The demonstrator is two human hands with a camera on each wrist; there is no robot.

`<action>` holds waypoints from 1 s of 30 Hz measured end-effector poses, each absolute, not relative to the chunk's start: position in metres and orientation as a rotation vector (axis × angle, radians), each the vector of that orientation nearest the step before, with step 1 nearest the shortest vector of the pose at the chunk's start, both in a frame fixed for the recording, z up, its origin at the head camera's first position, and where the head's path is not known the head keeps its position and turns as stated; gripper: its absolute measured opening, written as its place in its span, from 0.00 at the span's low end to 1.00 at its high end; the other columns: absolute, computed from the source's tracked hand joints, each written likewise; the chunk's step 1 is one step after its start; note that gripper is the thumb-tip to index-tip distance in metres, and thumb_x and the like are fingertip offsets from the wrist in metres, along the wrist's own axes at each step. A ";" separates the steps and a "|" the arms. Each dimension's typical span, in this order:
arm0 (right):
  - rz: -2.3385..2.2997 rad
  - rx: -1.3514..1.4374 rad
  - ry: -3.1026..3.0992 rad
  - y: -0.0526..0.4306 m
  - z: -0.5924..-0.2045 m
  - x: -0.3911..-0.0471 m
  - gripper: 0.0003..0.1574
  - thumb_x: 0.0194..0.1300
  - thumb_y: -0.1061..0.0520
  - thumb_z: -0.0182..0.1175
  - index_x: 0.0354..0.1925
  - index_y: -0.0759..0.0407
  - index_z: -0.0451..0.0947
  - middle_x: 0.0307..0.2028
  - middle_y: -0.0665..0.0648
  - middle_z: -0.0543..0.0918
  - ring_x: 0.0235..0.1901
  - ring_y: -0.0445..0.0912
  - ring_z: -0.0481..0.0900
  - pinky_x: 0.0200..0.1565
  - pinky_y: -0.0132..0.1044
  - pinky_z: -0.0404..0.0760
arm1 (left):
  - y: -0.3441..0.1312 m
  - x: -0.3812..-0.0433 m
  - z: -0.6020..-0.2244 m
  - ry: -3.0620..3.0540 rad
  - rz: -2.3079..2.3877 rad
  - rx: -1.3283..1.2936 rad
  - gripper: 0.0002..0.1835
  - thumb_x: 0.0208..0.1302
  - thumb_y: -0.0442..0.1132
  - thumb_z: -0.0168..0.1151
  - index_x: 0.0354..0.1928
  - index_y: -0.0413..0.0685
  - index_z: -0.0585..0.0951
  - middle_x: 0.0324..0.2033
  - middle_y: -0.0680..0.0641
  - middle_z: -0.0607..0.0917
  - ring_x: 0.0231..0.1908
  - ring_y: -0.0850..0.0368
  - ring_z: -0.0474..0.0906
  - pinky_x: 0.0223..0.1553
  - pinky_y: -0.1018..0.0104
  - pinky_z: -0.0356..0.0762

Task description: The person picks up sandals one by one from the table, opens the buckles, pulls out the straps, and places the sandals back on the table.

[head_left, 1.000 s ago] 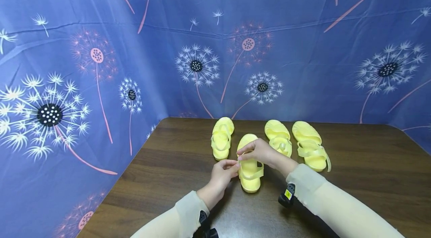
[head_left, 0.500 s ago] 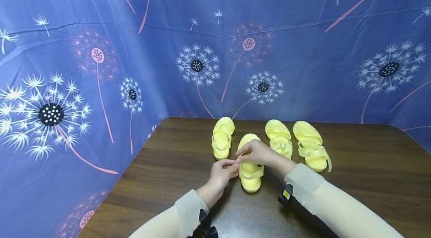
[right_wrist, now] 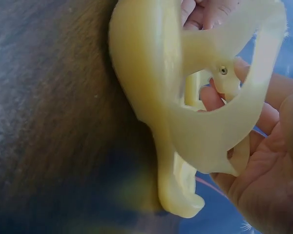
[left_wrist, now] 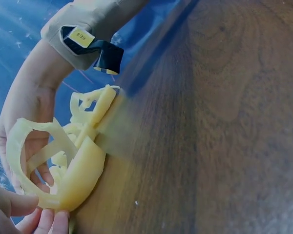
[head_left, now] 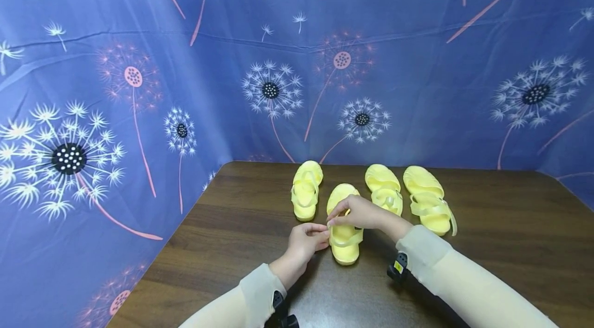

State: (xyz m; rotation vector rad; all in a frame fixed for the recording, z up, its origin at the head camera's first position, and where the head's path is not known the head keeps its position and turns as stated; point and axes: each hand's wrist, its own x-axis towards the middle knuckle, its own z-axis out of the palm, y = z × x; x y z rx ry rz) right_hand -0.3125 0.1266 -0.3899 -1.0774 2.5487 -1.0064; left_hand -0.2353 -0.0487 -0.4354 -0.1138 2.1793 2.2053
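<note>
A yellow sandal (head_left: 345, 255) lies on the table between my two hands, its heel strap toward me. My left hand (head_left: 303, 243) is at its left side; in the left wrist view, the thumb (left_wrist: 22, 204) and fingertips pinch the base of the strap (left_wrist: 14, 151) beside the sole. Reaching over the sandal from the right, my right hand (head_left: 364, 212) pinches a strap end with a small metal snap (right_wrist: 223, 70), seen in the right wrist view. Part of the sandal's middle is hidden under this hand.
Another yellow sandal (head_left: 306, 191) stands behind to the left. Two more, a near one (head_left: 382, 178) and a far-right one (head_left: 431, 204), lie to the right, the first partly behind my right hand. The brown wooden table (head_left: 510, 245) meets a blue dandelion-print cloth (head_left: 417, 85) at the back.
My right hand's fingertips shift slightly at the strap on the sandal's left side. The left hand keeps almost the same place, and the sandals stay put.
</note>
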 end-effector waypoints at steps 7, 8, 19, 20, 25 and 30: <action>-1.083 -0.988 2.544 0.132 -0.400 -0.315 0.12 0.60 0.49 0.68 0.37 0.56 0.88 0.36 0.51 0.89 0.39 0.40 0.81 0.42 0.34 0.79 | -0.051 -0.235 -0.439 2.108 2.215 -0.107 0.10 0.61 0.25 0.63 0.42 0.24 0.80 0.26 0.48 0.84 0.26 0.60 0.81 0.37 0.63 0.85; -1.092 -0.986 2.536 0.132 -0.401 -0.315 0.12 0.60 0.50 0.68 0.37 0.56 0.88 0.36 0.52 0.89 0.39 0.40 0.81 0.42 0.35 0.79 | -0.052 -0.235 -0.439 2.096 2.216 -0.103 0.10 0.61 0.25 0.62 0.43 0.24 0.79 0.26 0.48 0.84 0.26 0.60 0.81 0.37 0.63 0.85; -1.179 -0.914 2.479 0.135 -0.406 -0.313 0.13 0.61 0.51 0.67 0.38 0.59 0.87 0.37 0.53 0.88 0.41 0.42 0.81 0.45 0.37 0.79 | -0.047 -0.236 -0.440 2.185 2.220 -0.097 0.09 0.61 0.25 0.62 0.41 0.22 0.80 0.28 0.41 0.84 0.25 0.61 0.80 0.36 0.64 0.85; -1.186 -0.905 2.475 0.135 -0.407 -0.312 0.13 0.61 0.51 0.67 0.38 0.59 0.87 0.37 0.53 0.88 0.40 0.41 0.81 0.45 0.36 0.79 | -0.046 -0.236 -0.439 2.197 2.221 -0.098 0.09 0.61 0.25 0.62 0.40 0.22 0.80 0.28 0.41 0.84 0.25 0.62 0.80 0.36 0.64 0.85; -1.244 -0.886 2.435 0.135 -0.408 -0.311 0.13 0.62 0.53 0.67 0.38 0.62 0.86 0.36 0.56 0.88 0.37 0.41 0.81 0.42 0.35 0.80 | -0.045 -0.236 -0.439 2.244 2.231 -0.110 0.08 0.61 0.24 0.62 0.39 0.22 0.81 0.28 0.39 0.84 0.25 0.62 0.80 0.35 0.65 0.85; -1.271 -0.901 2.415 0.133 -0.407 -0.309 0.13 0.62 0.54 0.66 0.37 0.64 0.86 0.35 0.57 0.88 0.35 0.41 0.80 0.39 0.32 0.80 | -0.042 -0.234 -0.437 2.287 2.263 -0.102 0.07 0.60 0.24 0.63 0.38 0.22 0.81 0.30 0.36 0.85 0.26 0.60 0.82 0.35 0.61 0.86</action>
